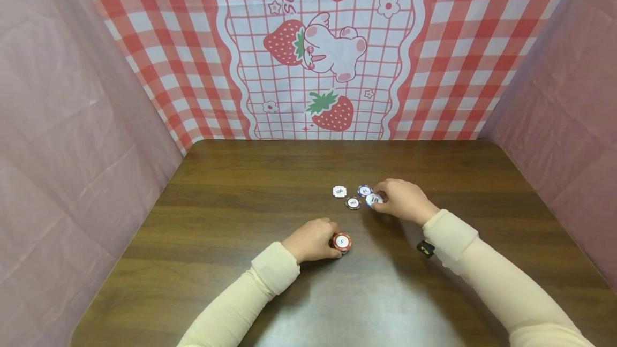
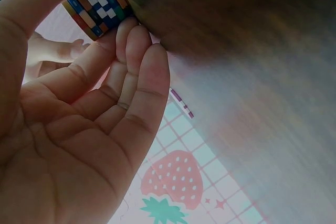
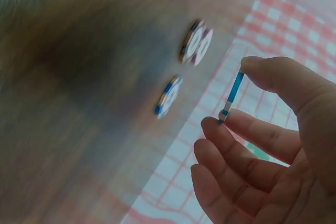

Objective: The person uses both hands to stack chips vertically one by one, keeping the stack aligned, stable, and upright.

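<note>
My left hand (image 1: pixel 314 240) grips a short stack of poker chips (image 1: pixel 343 242) at the table's middle, thumb on the near side and fingers on the far side. A red chip marked 5 tops the stack; blue and green edges show below it in the left wrist view. Farther right, my right hand (image 1: pixel 406 200) pinches one light blue poker chip (image 3: pixel 234 94) by its edges between thumb and fingertips. Beside that hand lie a dark blue chip (image 1: pixel 364 190), a black chip (image 1: pixel 353 203) and a white chip (image 1: pixel 339 191), flat on the wood.
The brown wooden table (image 1: pixel 231 202) meets a red-and-white strawberry cloth (image 1: pixel 332 58) at its far edge. Pink curtains (image 1: pixel 72 122) hang along both sides. A small black device (image 1: pixel 426 249) sits under the right wrist.
</note>
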Tool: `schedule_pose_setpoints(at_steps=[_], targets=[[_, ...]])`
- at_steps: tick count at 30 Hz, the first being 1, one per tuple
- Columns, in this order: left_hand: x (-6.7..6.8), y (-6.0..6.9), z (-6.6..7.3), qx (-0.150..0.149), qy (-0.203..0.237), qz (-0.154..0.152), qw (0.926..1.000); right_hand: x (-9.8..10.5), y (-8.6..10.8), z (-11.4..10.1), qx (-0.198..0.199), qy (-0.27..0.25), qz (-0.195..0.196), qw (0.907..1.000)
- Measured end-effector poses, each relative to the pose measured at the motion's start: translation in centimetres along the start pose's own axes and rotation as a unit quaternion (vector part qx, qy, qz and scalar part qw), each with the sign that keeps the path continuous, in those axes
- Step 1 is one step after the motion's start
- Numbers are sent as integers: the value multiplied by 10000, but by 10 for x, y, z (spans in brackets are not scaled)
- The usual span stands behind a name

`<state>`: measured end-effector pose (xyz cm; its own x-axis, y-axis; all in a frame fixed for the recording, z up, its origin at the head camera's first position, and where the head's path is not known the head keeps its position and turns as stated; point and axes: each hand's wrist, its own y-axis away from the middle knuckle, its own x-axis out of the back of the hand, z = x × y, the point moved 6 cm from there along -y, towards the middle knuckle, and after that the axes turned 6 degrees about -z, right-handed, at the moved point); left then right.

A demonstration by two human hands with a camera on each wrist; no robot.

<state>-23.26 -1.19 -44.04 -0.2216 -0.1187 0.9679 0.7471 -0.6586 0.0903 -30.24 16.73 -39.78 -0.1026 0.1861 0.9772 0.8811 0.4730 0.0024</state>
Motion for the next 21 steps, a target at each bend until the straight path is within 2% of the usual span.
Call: schedule_pose_setpoints(at_steps=[10,21], targets=[[1,0,0,20,-9,-28,10000,-3,10,-36,535,127,56,9985],[2,0,0,25,-5,-19,10000,-10,20,-70,1269,287,189,9913]])
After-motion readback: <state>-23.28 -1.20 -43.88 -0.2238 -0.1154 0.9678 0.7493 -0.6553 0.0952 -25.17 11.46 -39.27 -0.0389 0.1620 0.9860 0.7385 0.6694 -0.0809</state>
